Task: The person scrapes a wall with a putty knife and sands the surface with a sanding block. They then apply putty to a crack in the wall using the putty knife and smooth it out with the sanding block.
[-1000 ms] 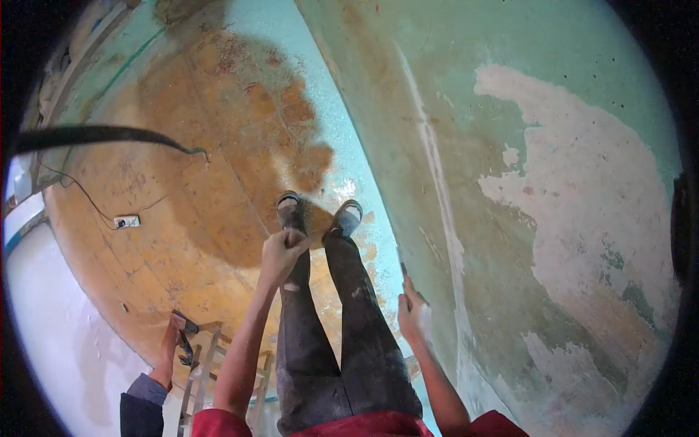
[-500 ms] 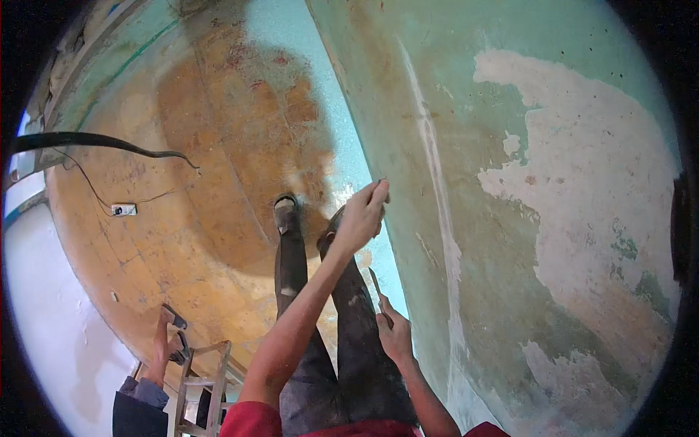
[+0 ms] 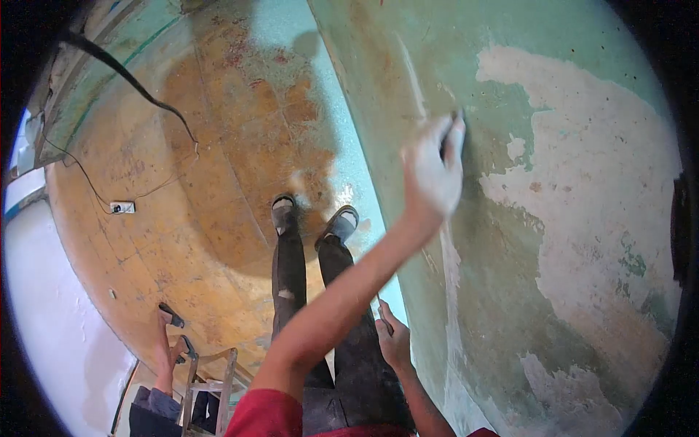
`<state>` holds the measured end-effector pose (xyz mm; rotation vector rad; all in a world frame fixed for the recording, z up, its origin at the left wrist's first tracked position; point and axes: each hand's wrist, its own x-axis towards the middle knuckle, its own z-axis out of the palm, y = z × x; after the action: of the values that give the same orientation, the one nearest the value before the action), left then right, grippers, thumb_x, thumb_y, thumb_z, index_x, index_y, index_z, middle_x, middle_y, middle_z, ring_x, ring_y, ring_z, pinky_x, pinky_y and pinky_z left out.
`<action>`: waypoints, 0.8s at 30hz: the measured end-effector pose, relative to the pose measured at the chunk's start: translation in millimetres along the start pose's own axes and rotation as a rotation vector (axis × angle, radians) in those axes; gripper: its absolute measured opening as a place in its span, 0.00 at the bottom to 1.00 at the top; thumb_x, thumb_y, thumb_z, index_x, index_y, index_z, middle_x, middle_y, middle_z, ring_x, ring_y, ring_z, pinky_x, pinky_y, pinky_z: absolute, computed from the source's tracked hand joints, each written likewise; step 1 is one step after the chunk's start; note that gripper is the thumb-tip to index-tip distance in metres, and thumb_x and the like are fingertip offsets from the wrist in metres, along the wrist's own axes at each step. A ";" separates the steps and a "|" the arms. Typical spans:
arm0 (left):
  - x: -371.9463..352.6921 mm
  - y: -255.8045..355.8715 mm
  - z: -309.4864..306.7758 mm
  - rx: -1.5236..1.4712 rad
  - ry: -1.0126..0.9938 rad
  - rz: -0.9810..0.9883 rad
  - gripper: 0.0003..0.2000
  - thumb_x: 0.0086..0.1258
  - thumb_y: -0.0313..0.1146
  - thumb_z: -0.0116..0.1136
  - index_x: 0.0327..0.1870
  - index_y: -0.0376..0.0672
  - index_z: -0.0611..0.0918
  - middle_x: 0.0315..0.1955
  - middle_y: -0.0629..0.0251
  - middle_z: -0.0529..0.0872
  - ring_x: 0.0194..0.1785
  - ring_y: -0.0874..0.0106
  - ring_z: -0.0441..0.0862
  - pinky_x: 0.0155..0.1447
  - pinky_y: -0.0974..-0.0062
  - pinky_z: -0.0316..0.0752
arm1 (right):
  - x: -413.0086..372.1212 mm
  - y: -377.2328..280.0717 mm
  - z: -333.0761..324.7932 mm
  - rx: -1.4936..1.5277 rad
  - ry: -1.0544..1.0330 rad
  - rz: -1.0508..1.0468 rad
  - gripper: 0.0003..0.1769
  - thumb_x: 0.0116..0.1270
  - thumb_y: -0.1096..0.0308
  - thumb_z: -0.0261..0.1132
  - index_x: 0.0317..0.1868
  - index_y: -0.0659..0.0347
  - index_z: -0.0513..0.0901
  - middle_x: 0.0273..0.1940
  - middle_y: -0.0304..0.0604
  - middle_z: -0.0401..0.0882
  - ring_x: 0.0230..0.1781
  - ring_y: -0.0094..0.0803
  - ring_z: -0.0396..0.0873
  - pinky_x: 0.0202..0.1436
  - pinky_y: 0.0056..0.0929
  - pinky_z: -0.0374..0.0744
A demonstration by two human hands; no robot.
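Note:
My left hand (image 3: 433, 167) is raised in front of the green wall (image 3: 480, 255), over the upper part of a pale vertical streak (image 3: 451, 291). Its fingers are closed, and a small dark bit shows at the fingertips, too blurred to name. Lower down, beside my thigh, my right hand (image 3: 394, 341) is wrapped round a thin tool (image 3: 386, 325). Most of the tool's blade is hidden behind my left forearm and leg.
A wooden ladder (image 3: 227, 379) stands at the lower left, with another person's legs (image 3: 164, 357) beside it. A power socket (image 3: 122, 207) with cords lies on the stained floor (image 3: 145, 255). A dark cable (image 3: 138, 86) hangs at upper left. Bare plaster patches (image 3: 582, 167) mark the wall.
My left hand has moved up and right, from over my leg to the wall streak. My right hand stays low with the tool, whose blade is now mostly covered. The dark cable's near end appears higher.

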<state>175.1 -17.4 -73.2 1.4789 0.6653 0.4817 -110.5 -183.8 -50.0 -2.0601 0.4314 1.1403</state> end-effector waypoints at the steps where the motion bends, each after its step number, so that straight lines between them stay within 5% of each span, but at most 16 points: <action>1: -18.2 8.2 1.0 -0.064 0.016 -0.016 0.16 0.79 0.38 0.55 0.33 0.33 0.80 0.18 0.61 0.69 0.23 0.81 0.62 0.27 0.73 0.62 | -0.8 0.7 1.5 0.025 -0.016 0.006 0.28 0.73 0.68 0.56 0.71 0.67 0.70 0.63 0.64 0.77 0.67 0.47 0.75 0.70 0.36 0.72; 8: 31.5 -6.7 16.2 0.023 0.124 -0.047 0.14 0.78 0.31 0.55 0.32 0.29 0.78 0.20 0.46 0.62 0.24 0.75 0.57 0.27 0.66 0.60 | 6.9 -4.8 -2.3 0.030 -0.034 0.014 0.28 0.72 0.69 0.56 0.71 0.70 0.69 0.64 0.66 0.76 0.68 0.45 0.75 0.70 0.35 0.72; 12: -38.3 14.6 12.3 -0.094 0.157 0.106 0.19 0.80 0.35 0.51 0.28 0.29 0.74 0.23 0.39 0.63 0.24 0.67 0.53 0.28 0.59 0.59 | 8.5 4.1 -2.3 0.087 -0.031 0.008 0.28 0.72 0.69 0.56 0.71 0.68 0.70 0.63 0.66 0.76 0.68 0.46 0.74 0.70 0.35 0.71; 13: -34.9 13.9 11.5 -0.080 0.166 0.111 0.17 0.79 0.34 0.51 0.32 0.28 0.79 0.22 0.39 0.72 0.21 0.69 0.67 0.31 0.65 0.69 | 7.1 0.8 -3.5 0.079 -0.054 0.036 0.28 0.72 0.69 0.55 0.71 0.69 0.70 0.64 0.66 0.75 0.69 0.46 0.74 0.71 0.35 0.70; 16: 25.4 5.4 11.1 0.183 0.046 -0.103 0.11 0.77 0.29 0.54 0.46 0.31 0.86 0.27 0.44 0.83 0.28 0.70 0.80 0.39 0.72 0.76 | 4.8 4.6 -3.0 0.085 -0.031 0.025 0.28 0.72 0.69 0.55 0.70 0.70 0.69 0.65 0.65 0.74 0.69 0.46 0.73 0.72 0.35 0.69; 18: 12.7 5.3 16.3 0.099 0.066 -0.111 0.09 0.74 0.25 0.56 0.47 0.32 0.86 0.26 0.45 0.81 0.27 0.73 0.77 0.37 0.73 0.74 | 9.6 10.7 -5.3 0.045 0.027 -0.022 0.28 0.72 0.67 0.55 0.70 0.71 0.70 0.65 0.63 0.76 0.68 0.47 0.75 0.70 0.35 0.71; 20: -40.9 13.5 9.3 -0.089 0.082 0.051 0.08 0.75 0.25 0.56 0.35 0.30 0.81 0.20 0.46 0.65 0.23 0.75 0.60 0.27 0.69 0.63 | 12.7 -17.2 -16.7 0.040 -0.019 0.042 0.28 0.72 0.67 0.56 0.70 0.71 0.70 0.65 0.62 0.76 0.68 0.47 0.75 0.71 0.35 0.70; 21: -54.4 34.4 -2.5 -0.017 -0.059 -0.158 0.05 0.71 0.22 0.55 0.42 0.31 0.83 0.26 0.41 0.77 0.29 0.46 0.79 0.33 0.63 0.71 | 11.5 -37.0 -22.8 -0.023 -0.112 0.153 0.28 0.72 0.66 0.56 0.70 0.72 0.70 0.65 0.62 0.75 0.69 0.46 0.73 0.72 0.35 0.68; 22: -47.6 27.7 -4.2 -0.012 -0.060 -0.164 0.05 0.71 0.22 0.55 0.42 0.31 0.83 0.26 0.41 0.77 0.29 0.46 0.79 0.33 0.63 0.71 | 9.8 -45.8 -25.2 -0.090 -0.206 0.265 0.28 0.73 0.66 0.55 0.70 0.73 0.70 0.66 0.63 0.74 0.70 0.46 0.72 0.73 0.35 0.67; 24: -14.6 3.9 -1.4 -0.011 -0.030 0.064 0.09 0.76 0.27 0.55 0.40 0.28 0.83 0.20 0.55 0.62 0.24 0.78 0.62 0.27 0.73 0.65 | 7.8 -9.5 -11.9 0.018 -0.110 0.134 0.28 0.73 0.66 0.55 0.70 0.72 0.69 0.66 0.63 0.75 0.70 0.45 0.72 0.72 0.35 0.68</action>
<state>163.9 -25.9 -67.6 1.4978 0.5921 0.5104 -93.6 -185.7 -48.3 -1.9660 0.5302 1.3173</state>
